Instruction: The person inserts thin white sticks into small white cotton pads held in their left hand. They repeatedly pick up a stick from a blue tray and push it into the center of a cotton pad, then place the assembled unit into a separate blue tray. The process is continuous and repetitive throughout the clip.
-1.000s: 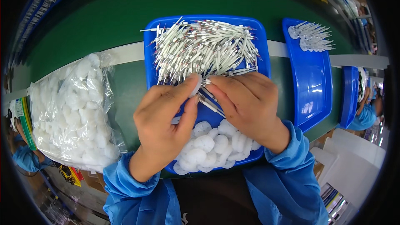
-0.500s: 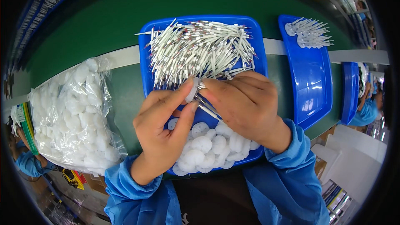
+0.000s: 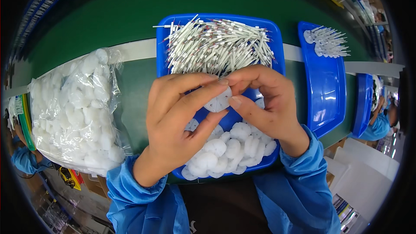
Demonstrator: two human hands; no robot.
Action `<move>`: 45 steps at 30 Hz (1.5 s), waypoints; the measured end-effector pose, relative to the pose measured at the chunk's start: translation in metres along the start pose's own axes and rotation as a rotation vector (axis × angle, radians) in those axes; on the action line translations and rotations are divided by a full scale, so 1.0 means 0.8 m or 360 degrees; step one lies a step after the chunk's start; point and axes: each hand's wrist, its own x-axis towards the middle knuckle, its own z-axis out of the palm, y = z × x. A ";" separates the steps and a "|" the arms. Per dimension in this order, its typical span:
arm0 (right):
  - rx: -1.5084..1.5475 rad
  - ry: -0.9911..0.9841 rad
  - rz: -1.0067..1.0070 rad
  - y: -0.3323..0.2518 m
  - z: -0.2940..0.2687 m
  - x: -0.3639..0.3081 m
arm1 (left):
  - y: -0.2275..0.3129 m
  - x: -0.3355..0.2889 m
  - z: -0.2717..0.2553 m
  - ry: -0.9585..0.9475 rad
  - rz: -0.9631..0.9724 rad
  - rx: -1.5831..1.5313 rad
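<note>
My left hand (image 3: 173, 117) pinches a translucent white plastic disc (image 3: 218, 100) with small holes, its face turned up to me. My right hand (image 3: 271, 108) grips the same disc at its upper right edge between thumb and fingers. Whether any rods hang behind the disc is hidden. Both hands are over a blue tray (image 3: 280, 56). Its far half holds a heap of thin whitish rods (image 3: 216, 45) with metal ends and some reddish tips. Many loose white discs (image 3: 216, 148) are piled in its near end, below my hands.
A clear bag (image 3: 78, 112) of white discs lies on the left. To the right stands another blue tray (image 3: 324, 99); at its far end sit discs with rods standing in them (image 3: 327, 42). A blue-sleeved person (image 3: 376, 125) is at the far right.
The disc has turned from edge-on to face-up. The rods that stuck out below my right hand are out of sight. My right hand's fingers have shifted onto the disc's edge.
</note>
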 end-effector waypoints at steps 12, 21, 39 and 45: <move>0.0341 0.0038 0.0196 -0.001 0.003 -0.007 | -0.005 -0.006 0.005 -0.0025 0.0039 -0.0080; -0.1998 -0.0305 -0.0466 -0.003 0.012 -0.013 | -0.017 -0.010 -0.011 0.0148 -0.0389 -0.0744; -0.0714 0.0236 -0.0426 -0.003 0.002 0.006 | -0.011 -0.018 0.000 0.0092 -0.0711 -0.1075; -0.0800 0.0192 -0.0397 -0.008 0.001 0.000 | -0.013 -0.015 -0.006 0.0111 -0.0656 -0.0924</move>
